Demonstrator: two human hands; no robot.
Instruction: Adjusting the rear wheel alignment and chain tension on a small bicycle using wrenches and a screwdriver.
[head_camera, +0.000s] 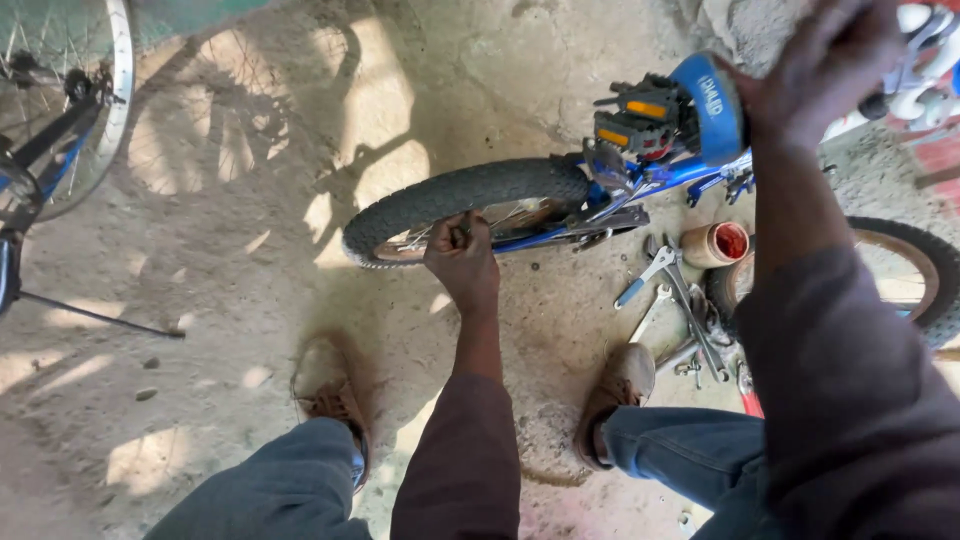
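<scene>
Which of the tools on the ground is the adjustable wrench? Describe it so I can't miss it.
Start at the upturned blue bicycle and drop to the small red-filled tin beneath its frame. The wrench lies left of the tin, slanting: the only tool there with a blue handle.

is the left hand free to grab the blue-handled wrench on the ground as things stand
Probably not right away. The left hand is closed on something at the tyre, so it would have to let go first. The blue-handled wrench lies uncovered among the tools, with bare ground between.
</scene>
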